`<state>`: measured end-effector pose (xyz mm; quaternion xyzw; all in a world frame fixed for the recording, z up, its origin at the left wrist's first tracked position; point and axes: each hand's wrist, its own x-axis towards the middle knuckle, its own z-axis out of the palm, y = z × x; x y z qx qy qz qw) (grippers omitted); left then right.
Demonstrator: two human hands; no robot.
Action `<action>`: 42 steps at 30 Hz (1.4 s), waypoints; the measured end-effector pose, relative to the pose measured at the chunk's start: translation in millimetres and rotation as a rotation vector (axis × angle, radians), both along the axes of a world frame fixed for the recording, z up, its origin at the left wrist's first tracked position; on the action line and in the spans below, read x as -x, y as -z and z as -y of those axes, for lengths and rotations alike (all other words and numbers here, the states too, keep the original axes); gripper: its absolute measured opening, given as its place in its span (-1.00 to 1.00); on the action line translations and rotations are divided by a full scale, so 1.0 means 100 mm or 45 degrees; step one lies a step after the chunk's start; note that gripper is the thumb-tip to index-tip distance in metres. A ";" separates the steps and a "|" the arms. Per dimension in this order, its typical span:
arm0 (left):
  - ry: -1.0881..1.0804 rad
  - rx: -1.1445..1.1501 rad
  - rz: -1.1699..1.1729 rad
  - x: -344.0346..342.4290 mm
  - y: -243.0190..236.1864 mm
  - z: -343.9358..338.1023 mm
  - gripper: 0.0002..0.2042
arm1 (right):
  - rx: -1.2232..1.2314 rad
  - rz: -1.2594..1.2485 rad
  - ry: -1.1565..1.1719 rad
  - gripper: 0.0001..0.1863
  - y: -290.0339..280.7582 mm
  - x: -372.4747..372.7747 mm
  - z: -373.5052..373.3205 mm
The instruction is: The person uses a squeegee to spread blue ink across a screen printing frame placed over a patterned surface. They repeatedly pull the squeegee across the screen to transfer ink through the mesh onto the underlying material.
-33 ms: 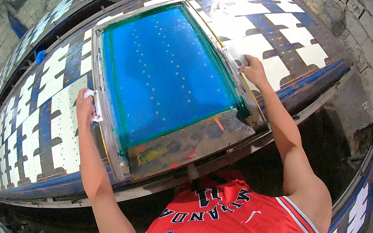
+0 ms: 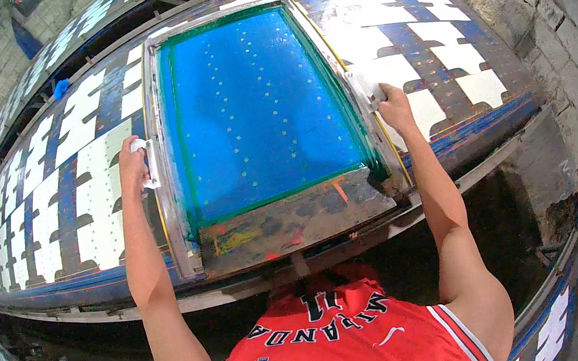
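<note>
A screen-printing frame with a blue mesh and green-edged border lies across the long table, in front of me. Small pale dots run down the mesh in two rows. My left hand is closed round a white handle on the frame's left side. On the opposite side, my right hand grips another pale handle. Both arms are stretched forward. Cut white pieces left of the frame carry small dots; those to the right look plain where visible.
The long table is dark and paint-stained, with blue along its near edge. A second table with white pieces runs behind it, and another shows at lower right. A block wall closes off the right. A blue rag-like thing lies at the far edge.
The table and its white pieces sit very slightly farther left in view, while the frame and my hands keep nearly the same place. Both grips are unchanged.
</note>
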<state>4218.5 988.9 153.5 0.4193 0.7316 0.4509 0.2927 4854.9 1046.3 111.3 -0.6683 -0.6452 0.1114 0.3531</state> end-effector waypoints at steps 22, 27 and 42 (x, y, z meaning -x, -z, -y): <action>-0.025 0.075 0.062 -3.49 0.61 -0.63 -0.62 | 0.158 -0.077 -0.039 -0.46 0.22 -3.43 -0.76; -0.085 0.120 0.039 -3.71 0.69 -0.61 -0.60 | 0.170 -0.057 -0.067 -0.47 0.38 -3.66 -0.73; -0.158 0.092 0.019 -3.91 0.75 -0.49 -0.62 | 0.183 -0.180 -0.114 -0.51 0.26 -3.67 -0.51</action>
